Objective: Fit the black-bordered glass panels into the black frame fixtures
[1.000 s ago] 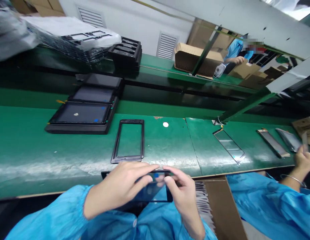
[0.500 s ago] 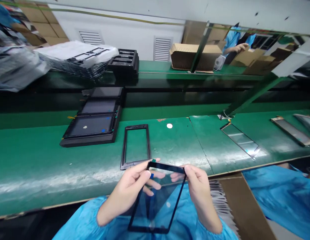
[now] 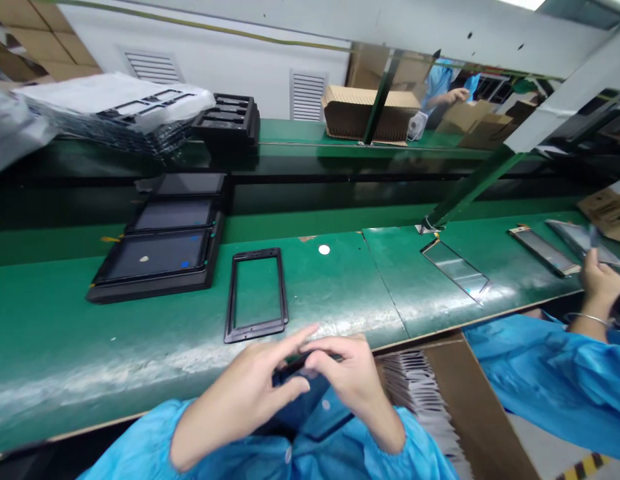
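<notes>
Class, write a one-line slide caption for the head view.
A left hand and right hand handling a dark-edged panel, with a black frame lying beyond them on a green workbench.

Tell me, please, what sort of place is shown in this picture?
Probably an electronics assembly workshop, perhaps for tablets or similar devices. What suggests it: a long green bench, the flat dark screens set out on it, and an open black frame lying nearby.
</notes>
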Demonstrator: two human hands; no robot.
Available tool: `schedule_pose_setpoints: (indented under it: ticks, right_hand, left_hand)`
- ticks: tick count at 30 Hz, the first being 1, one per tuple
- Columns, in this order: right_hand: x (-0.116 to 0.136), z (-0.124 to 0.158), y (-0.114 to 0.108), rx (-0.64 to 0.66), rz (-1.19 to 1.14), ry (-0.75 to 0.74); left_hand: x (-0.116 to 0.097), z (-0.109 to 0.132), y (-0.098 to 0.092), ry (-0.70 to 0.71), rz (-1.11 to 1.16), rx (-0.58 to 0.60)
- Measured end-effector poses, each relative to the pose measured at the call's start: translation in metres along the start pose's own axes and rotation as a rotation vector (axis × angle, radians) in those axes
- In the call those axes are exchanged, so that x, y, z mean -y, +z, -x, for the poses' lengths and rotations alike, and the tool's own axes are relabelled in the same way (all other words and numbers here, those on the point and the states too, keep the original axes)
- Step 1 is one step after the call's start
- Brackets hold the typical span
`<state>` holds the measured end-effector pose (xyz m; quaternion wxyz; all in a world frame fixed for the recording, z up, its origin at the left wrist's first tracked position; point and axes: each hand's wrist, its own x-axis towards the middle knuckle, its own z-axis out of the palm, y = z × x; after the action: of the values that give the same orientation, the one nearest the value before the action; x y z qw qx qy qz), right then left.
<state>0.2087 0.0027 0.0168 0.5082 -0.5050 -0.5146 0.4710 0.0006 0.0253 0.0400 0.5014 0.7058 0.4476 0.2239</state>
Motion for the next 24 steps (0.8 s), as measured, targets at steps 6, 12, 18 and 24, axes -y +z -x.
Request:
schedule_pose_setpoints:
  ticks: [6,12,18,24]
  right_hand:
    - [-0.024,-0.001,-0.049,-0.366,0.129,-0.070]
    - [-0.039,0.017,-0.063,-0.146,-0.259,0.180]
    - [-0.022,0.021,-0.041,-0.243,-0.184,0.154]
    - [-0.013,0.023,-0.020,-0.322,-0.114,0.229]
  left_hand:
    - [0.012,0.003,0.001,-0.198,0.332,-0.191]
    - [0.026,0.006,-0.003,-0.205,0.506,-0.412]
    - [0.018,0.002,-0.012,0.030,0.067,-0.462]
    - [-0.006,-0.014,-0.013,0.404,-0.609,-0.242]
